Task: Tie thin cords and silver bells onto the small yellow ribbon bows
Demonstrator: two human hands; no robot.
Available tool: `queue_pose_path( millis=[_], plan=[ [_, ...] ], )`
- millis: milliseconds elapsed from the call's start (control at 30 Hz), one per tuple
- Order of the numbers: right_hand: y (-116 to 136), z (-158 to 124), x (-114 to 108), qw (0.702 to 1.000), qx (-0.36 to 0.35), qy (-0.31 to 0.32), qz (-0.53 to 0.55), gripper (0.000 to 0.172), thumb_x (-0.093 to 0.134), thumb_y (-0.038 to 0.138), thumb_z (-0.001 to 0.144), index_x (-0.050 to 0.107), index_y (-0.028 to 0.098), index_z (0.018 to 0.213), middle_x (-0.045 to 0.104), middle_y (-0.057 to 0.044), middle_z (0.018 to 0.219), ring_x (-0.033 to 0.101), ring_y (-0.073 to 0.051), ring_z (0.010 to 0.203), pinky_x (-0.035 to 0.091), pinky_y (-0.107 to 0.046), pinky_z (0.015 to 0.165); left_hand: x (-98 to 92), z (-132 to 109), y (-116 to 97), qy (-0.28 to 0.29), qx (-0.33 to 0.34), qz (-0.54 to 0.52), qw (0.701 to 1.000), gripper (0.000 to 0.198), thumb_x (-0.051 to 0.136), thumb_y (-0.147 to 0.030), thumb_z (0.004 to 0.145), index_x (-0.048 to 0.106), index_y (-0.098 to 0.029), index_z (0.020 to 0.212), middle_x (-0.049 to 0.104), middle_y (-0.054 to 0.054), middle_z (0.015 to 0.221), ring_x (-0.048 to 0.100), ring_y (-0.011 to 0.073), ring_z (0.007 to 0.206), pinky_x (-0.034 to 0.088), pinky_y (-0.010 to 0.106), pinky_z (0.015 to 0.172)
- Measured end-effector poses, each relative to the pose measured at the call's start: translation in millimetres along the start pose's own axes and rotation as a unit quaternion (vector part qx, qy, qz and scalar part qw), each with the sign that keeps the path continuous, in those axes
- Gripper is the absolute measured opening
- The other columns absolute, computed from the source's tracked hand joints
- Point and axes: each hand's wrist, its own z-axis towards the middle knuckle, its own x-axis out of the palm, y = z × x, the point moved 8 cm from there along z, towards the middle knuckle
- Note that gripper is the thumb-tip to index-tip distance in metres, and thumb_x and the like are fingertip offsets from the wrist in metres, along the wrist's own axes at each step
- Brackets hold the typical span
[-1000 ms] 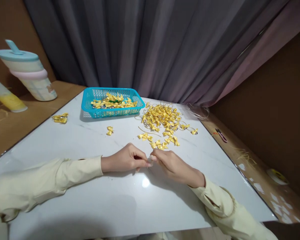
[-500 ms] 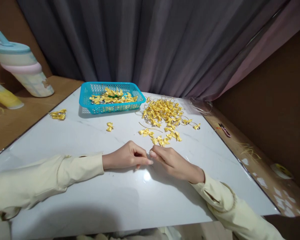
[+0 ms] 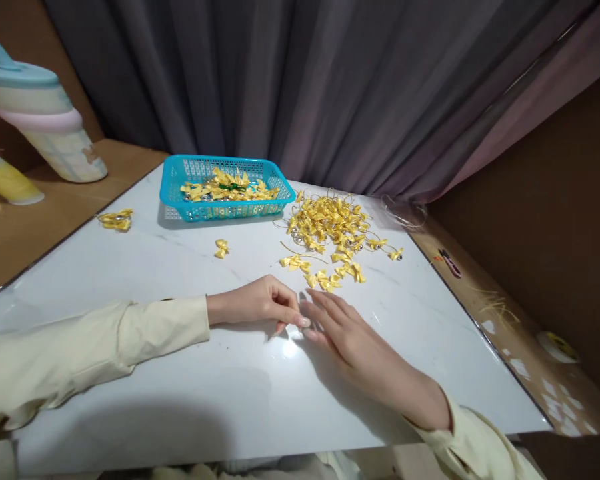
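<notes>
My left hand (image 3: 270, 303) is closed in a pinch above the white table (image 3: 190, 400); whatever lies between its thumb and fingertips is too small to make out. Fingers stretched out, my right hand (image 3: 360, 343) hovers with its fingertips close to the left thumb; no object shows in it. Just beyond both hands lie several yellow ribbon bows (image 3: 323, 280). Behind these is a heap of yellow bows with small silver bells and thin cords (image 3: 330, 217). A single yellow bow (image 3: 221, 249) rests apart, beyond the left hand.
A blue perforated basket (image 3: 230, 212) of yellow bows stands at the back. Bundled bows (image 3: 116, 219) lie at the left. On brown side surfaces are a tumbler (image 3: 55, 120), a yellow-and-white cylinder (image 3: 10, 180), small snips (image 3: 450, 263) and a tape roll (image 3: 557, 347). A grey curtain (image 3: 305, 87) hangs behind.
My right hand has gone from curled fingers to stretched ones, and its wrist has shifted down and to the right. The left hand keeps its pinch. The view has moved slightly.
</notes>
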Motion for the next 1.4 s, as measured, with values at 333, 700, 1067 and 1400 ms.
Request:
queue_pose_path(
  millis=[333,700,1067,1400],
  plan=[
    [14.2,-33.9,28.3,0.993,0.033,0.024,-0.113,0.05,0.032,0.037,0.096,0.032,0.015,0.142,0.02,-0.005,0.15,0.019,-0.03,0.137,0.04,-0.045,0.1,2.4,1.4,0.8,0.018,0.0,0.006,1.0,0.02,0.067,-0.025,0.074,0.063,-0.01,0.061,0.058,-0.002,0.051,0.05,0.0074,0.052,0.038,0.018,0.054],
    [19.9,-107.6,21.1,0.974,0.178,-0.133,0.048,0.054,0.04,0.022,0.093,0.023,0.027,0.144,0.033,-0.004,0.145,0.032,-0.022,0.133,0.043,-0.038,0.1,2.9,-0.6,-0.1,0.014,-0.011,-0.006,1.0,0.024,0.067,-0.024,0.072,0.058,-0.012,0.053,0.056,-0.002,0.048,0.044,0.0066,0.047,0.032,0.02,0.049],
    [-22.3,-131.0,6.7,0.861,0.342,-0.272,0.26,0.02,0.055,0.035,0.085,0.067,0.019,0.085,0.071,-0.003,0.077,0.067,-0.015,0.071,0.053,-0.019,0.061,5.4,-1.0,-2.3,0.023,-0.021,0.009,0.999,0.025,0.066,-0.026,0.072,0.058,-0.012,0.052,0.054,-0.003,0.046,0.041,0.0062,0.047,0.03,0.02,0.05],
    [2.1,-99.2,4.4,0.896,0.231,-0.379,-0.007,0.013,0.05,0.015,0.088,0.06,0.017,0.096,0.065,-0.006,0.085,0.059,-0.015,0.076,0.048,-0.027,0.065,4.7,-1.4,-2.2,0.019,-0.014,0.037,0.999,0.027,0.066,-0.027,0.073,0.058,-0.013,0.052,0.054,-0.003,0.047,0.042,0.0067,0.048,0.031,0.02,0.05]
  ],
)
